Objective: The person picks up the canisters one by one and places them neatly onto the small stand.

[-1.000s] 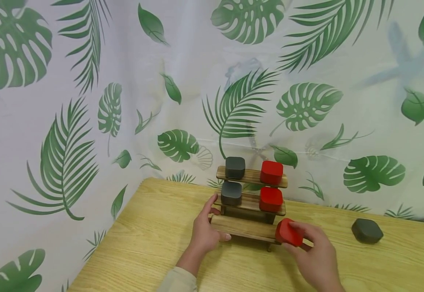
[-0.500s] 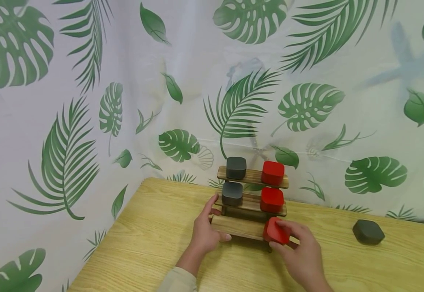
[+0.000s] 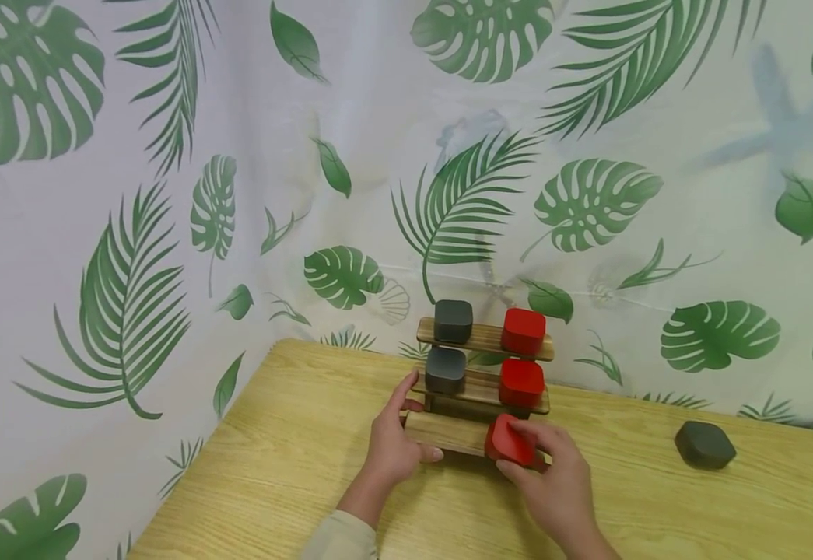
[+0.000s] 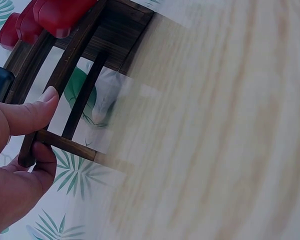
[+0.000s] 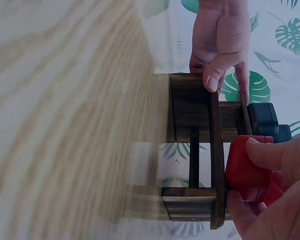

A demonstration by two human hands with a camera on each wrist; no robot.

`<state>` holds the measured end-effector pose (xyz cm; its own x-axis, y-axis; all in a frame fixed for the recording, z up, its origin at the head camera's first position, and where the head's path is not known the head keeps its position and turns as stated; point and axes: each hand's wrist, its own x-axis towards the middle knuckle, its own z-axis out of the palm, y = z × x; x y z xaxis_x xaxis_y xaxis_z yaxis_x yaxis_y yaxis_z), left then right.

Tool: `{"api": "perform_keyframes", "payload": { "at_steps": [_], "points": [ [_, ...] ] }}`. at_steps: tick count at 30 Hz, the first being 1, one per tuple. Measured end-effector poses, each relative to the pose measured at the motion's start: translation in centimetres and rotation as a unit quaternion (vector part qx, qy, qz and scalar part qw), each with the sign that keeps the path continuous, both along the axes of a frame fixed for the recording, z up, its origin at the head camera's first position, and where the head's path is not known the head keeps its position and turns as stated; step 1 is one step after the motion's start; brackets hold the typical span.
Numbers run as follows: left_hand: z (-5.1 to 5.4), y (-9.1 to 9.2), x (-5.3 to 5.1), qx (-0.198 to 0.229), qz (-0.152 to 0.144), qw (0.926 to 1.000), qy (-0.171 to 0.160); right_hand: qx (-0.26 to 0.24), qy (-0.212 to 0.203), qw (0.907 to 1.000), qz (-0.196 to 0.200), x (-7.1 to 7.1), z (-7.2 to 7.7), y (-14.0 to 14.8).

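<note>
A three-step wooden display stand (image 3: pixel 444 432) is on the table. My left hand (image 3: pixel 394 445) grips the left end of its lowest step, and the left wrist view shows the thumb (image 4: pixel 37 112) pressing the step's edge. At the right part of that step, my right hand (image 3: pixel 558 476) pinches a small red rounded box (image 3: pixel 502 440), which looks tilted. In the right wrist view this red box (image 5: pixel 247 165) touches the step. On the middle step sit a dark grey box (image 3: pixel 444 369) and a red box (image 3: pixel 521 381). The top step bears another grey box (image 3: pixel 453 321) and red box (image 3: pixel 523 330).
One dark grey box (image 3: pixel 705 445) lies on the wooden table (image 3: pixel 294 451) to the right, apart from the stand. A white cloth with green leaf prints (image 3: pixel 343 278) hangs behind and to the left of the table.
My right hand has slid the red box leftward, from the right end of the lowest step further onto it. The left hand has stayed on the step's left end.
</note>
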<state>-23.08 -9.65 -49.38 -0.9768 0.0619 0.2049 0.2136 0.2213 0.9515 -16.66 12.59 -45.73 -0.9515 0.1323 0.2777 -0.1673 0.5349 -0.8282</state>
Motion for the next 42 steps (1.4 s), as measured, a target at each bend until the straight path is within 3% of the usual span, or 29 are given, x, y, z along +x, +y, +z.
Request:
{"api": "perform_keyframes", "payload": {
  "at_steps": [16, 42],
  "points": [
    [0.2, -0.1, 0.1, -0.003, 0.0, 1.0, 0.0, 0.01, 0.038, 0.9992, 0.005, -0.6, -0.3, -1.7],
    [0.3, 0.0, 0.1, -0.009, 0.007, 0.9999, -0.009, -0.044, 0.02, 0.998, 0.041, -2.2, -0.6, -4.8]
  ]
}}
